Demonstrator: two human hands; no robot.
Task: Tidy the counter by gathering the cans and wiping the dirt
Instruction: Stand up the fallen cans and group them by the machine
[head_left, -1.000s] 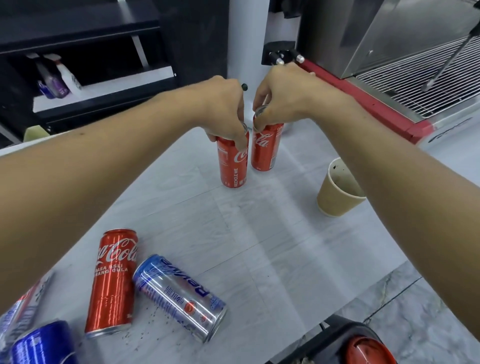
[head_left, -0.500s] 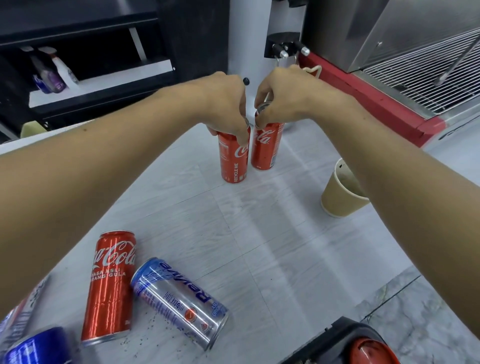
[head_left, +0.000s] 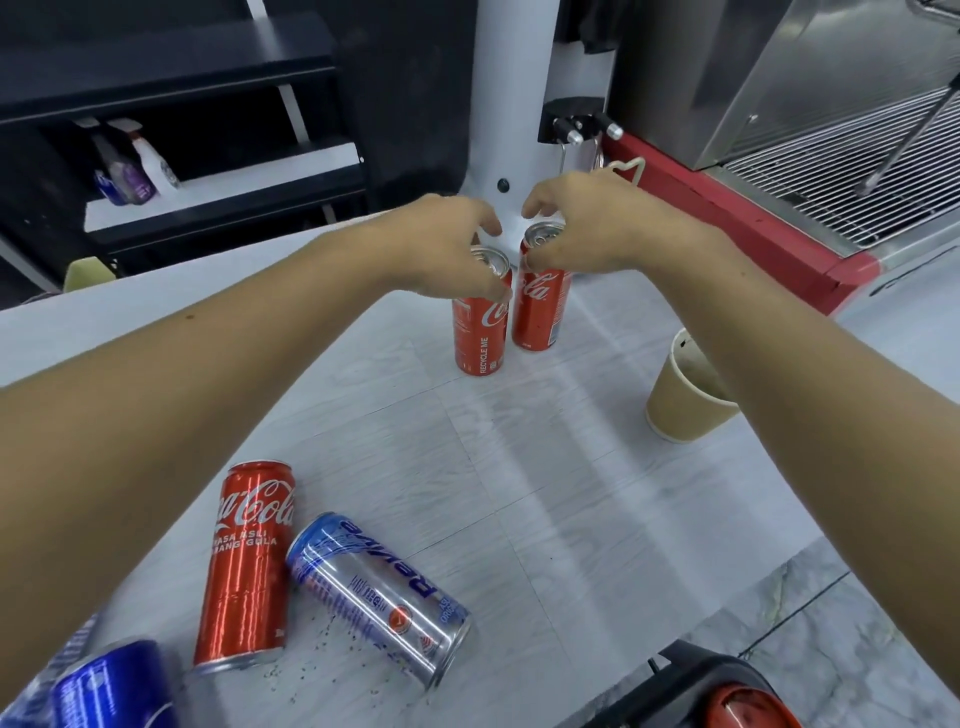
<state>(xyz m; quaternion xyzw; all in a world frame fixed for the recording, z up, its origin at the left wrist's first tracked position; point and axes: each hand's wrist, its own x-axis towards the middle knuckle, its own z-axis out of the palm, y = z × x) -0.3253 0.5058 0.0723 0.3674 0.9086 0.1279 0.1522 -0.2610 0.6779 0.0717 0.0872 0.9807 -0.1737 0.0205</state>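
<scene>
Two red Coca-Cola cans stand upright side by side at the back of the white counter (head_left: 571, 519): the left can (head_left: 480, 338) and the right can (head_left: 540, 312). My left hand (head_left: 441, 249) hovers over the left can with fingers spread, thumb by its rim. My right hand (head_left: 597, 228) hovers likewise over the right can. Both can tops show. Near the front left lie a red can (head_left: 249, 566), a silver-blue can (head_left: 374, 587) and a blue can (head_left: 109, 686). Dark dirt specks (head_left: 311, 660) are scattered around the lying cans.
A brown paper cup (head_left: 685, 400) stands right of the upright cans, partly behind my right forearm. A steel espresso machine with a red base (head_left: 753, 228) fills the back right. A black and red object (head_left: 717, 696) sits at the counter's front edge. Spray bottles (head_left: 135, 166) stand on a back shelf.
Both hands gripped the tops of the upright cans before. Now the fingers have loosened and lifted, so the can tops show. The cans stay in place.
</scene>
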